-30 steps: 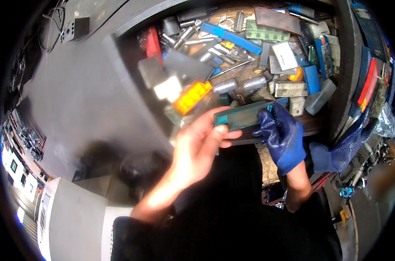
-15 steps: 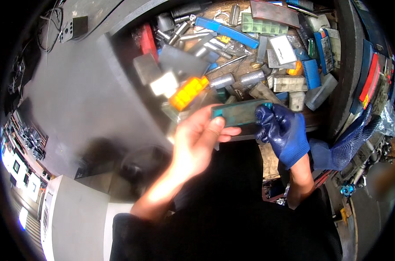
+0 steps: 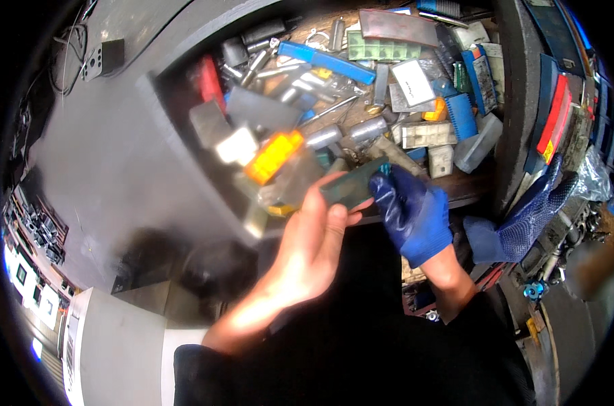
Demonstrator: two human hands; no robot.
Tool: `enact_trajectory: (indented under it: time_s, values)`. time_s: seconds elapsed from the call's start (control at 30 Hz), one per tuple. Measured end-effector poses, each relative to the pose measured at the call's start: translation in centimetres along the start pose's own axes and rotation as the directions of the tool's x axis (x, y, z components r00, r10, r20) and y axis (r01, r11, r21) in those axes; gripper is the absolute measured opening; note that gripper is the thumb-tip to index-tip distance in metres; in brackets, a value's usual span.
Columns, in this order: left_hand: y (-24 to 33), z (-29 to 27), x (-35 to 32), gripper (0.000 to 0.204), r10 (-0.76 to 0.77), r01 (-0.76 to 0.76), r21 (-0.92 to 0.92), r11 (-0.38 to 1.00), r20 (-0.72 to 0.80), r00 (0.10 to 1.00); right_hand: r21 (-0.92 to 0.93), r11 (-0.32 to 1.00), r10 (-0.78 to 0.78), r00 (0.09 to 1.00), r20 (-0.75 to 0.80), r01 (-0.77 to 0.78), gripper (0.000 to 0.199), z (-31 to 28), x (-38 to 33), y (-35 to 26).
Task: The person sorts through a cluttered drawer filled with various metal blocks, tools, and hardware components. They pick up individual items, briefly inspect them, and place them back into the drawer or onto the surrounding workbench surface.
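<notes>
Between both hands, over the near edge of an open drawer [image 3: 479, 193], is a small dark green, see-through flat case [image 3: 353, 187]. My bare left hand [image 3: 314, 237] grips its left end, thumb in front and fingers behind. My right hand [image 3: 413, 213], in a blue coated glove, pinches its right end with curled fingers. What the case holds, if anything, cannot be made out. Just beyond the left hand lie an orange plastic box [image 3: 274, 157] and a white box [image 3: 237, 145], both blurred.
Metal cylinders, a long blue case [image 3: 326, 61], a green compartment box [image 3: 383, 47] and a white card-like box [image 3: 412, 82] crowd the drawer. At right, a spare blue glove [image 3: 523, 223] lies by a red case [image 3: 555, 116] and metal tools. A grey surface [image 3: 111, 169] extends leftward.
The view has shifted, so the drawer's contents sit further left. Both hands still hold the green case, now tilted with its right end higher, and the right hand is closer to the left.
</notes>
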State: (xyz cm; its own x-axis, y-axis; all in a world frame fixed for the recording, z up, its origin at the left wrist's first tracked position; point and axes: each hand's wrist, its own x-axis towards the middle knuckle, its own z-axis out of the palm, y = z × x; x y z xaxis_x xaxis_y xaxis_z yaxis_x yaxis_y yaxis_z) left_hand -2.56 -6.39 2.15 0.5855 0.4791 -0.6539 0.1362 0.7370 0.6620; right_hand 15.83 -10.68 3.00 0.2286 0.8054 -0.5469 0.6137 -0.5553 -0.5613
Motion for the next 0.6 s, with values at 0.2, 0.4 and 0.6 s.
enact_trajectory:
  time_s: [0.2, 0.4, 0.6]
  values:
    - [0.5, 1.0, 2.4, 0.037, 0.034, -0.034, 0.054, 0.998, -0.002, 0.999, 0.237, 0.968, -0.011, 0.963, -0.268, 0.077, 0.038, 0.3, -1.4, 1.9]
    - [4.0, 3.7, 8.1, 0.051, 0.113, -0.108, 0.273, 0.956, -0.004, 0.994, 0.653, 0.751, 0.274, 0.852, -0.446, 0.1, 0.051, -0.1, -4.3, 2.5]
    - [4.3, 2.9, 9.1, 0.058, 0.46, -0.311, 0.685, 0.659, -0.04, 0.887, 0.782, 0.623, 0.375, 0.884, -0.278, -0.018, 0.047, 0.3, -5.5, 4.3]
